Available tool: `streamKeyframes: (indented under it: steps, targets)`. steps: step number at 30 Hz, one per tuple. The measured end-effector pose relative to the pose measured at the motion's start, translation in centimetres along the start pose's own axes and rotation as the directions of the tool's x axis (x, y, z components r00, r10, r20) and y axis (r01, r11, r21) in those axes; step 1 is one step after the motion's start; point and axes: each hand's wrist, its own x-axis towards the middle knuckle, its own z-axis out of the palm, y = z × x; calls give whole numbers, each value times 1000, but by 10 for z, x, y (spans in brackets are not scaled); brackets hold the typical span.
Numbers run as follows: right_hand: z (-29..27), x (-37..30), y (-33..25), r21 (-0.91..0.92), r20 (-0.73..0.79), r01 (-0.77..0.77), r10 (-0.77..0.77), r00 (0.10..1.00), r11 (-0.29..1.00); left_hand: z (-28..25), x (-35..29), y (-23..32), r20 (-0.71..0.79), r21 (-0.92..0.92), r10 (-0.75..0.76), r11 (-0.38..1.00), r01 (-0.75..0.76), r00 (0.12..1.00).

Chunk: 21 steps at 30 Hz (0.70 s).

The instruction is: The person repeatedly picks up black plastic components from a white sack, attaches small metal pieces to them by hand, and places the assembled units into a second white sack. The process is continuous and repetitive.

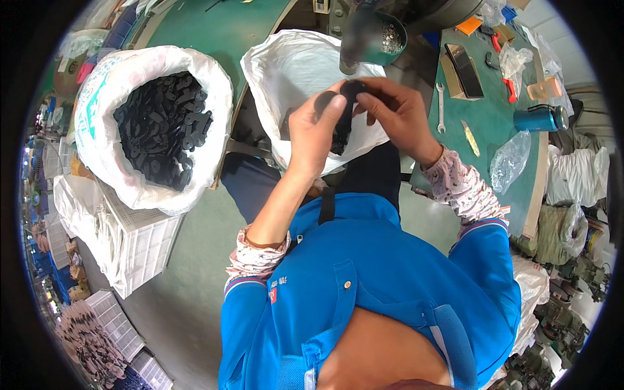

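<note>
Both my hands are raised over an open white sack (279, 71) standing between my knees. Between the thumb and fingers of my left hand (311, 136) is a flat black piece with a rounded end (325, 102). My right hand (402, 112) pinches a dark elongated black piece (351, 92) right beside it. Whether the two pieces are joined I cannot tell. Some black pieces (339, 140) show low in the sack, partly hidden by my hands. To the left, a second white sack (218, 107) is filled with many similar flat black pieces (162, 130).
Just beyond my hands, a machine carries a green cup (398, 53) of small metal parts. On the green bench (455, 162) at right lie a wrench (441, 107), a phone (463, 70), a yellow cutter (470, 138) and a blue bottle (539, 118). A white crate (146, 250) supports the left sack.
</note>
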Motion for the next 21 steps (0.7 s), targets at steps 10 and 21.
streamKeyframes:
  steps: [10, 21]
  targets:
    - [-35, 102, -82, 13, -103, -48, 49, 993, 999, -1, -2, 1, -9, -178, -168, 970, 164, 986]
    - [-24, 44, -30, 66, 14, -256, 255, 967, 965, -11, 2, -9, -95, -107, -76, 992, 65, 993]
